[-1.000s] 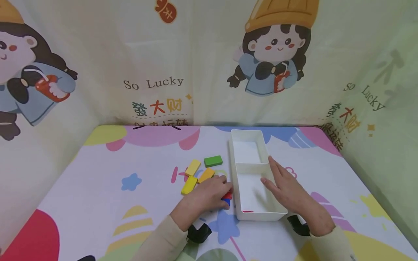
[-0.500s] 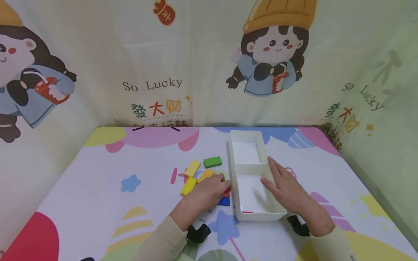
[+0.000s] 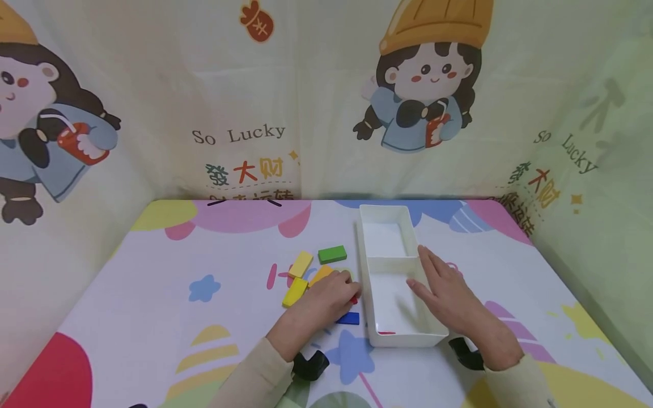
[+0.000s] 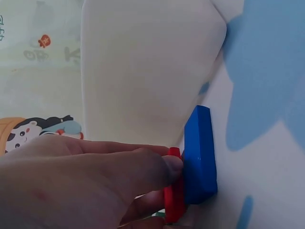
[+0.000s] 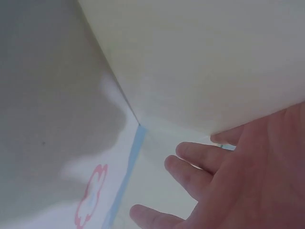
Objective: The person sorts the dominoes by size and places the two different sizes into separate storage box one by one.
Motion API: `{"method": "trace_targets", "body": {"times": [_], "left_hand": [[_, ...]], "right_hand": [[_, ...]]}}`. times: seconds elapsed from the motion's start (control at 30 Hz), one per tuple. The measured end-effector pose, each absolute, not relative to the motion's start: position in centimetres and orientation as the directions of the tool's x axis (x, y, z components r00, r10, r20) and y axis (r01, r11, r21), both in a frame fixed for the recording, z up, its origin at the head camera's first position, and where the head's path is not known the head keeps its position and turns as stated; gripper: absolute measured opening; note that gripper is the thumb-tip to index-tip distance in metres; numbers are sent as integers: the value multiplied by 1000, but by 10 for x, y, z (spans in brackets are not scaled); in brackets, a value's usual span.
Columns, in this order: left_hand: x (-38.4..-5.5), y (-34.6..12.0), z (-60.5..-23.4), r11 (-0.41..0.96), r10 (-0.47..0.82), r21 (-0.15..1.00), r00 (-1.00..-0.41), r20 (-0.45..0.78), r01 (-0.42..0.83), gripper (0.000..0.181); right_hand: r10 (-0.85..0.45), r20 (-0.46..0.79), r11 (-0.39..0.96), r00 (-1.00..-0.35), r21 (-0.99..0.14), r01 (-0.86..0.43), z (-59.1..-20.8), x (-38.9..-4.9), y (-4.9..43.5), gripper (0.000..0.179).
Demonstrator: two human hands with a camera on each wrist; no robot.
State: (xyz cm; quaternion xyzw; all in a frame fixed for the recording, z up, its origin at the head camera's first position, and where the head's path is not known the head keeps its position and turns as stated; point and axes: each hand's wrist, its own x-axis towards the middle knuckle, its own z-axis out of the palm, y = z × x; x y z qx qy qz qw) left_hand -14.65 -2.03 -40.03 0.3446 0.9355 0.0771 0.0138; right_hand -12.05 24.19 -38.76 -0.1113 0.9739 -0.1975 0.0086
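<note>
Backdrop [image 3: 326, 102]: "So Lucky"; red block [image 4: 175, 200] pinched.

Head view: from the near side, above, facing far and down; widest, taking in counter [image 3: 143, 306], backdrop [image 3: 326, 96], left hand [image 3: 318, 297], right hand [image 3: 454, 292]. Left wrist view: very near, turned sideways, facing past the left hand. Right wrist view: very near, facing past the right hand's fingers [image 5: 190, 176]. Shared, head and left wrist: box [image 4: 147, 71], red block [image 4: 174, 202], blue block [image 4: 198, 157]. Shared, head and right wrist: flower print [image 5: 90, 198].
</note>
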Motion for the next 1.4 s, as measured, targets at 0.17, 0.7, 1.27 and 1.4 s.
{"method": "trace_targets", "body": {"times": [0.17,0.7,1.27,1.4], "left_hand": [[-148,-23,-396,748,637,200,-769,51,633,28],[-145,-34,-369,729,604,269,-776,183,630,34],[-133,6,-344,618,750,146,-635,184,772,24],[-132,15,-347,609,774,68,-611,167,790,25]], "right_hand": [[-237,48,898,-970,-371,-237,-384,-121,243,77],[-196,21,922,-980,-338,-191,-380,-123,240,75],[-178,28,930,-984,-323,-177,-386,-121,237,77],[-184,29,925,-982,-334,-183,-386,-121,238,77]]}}
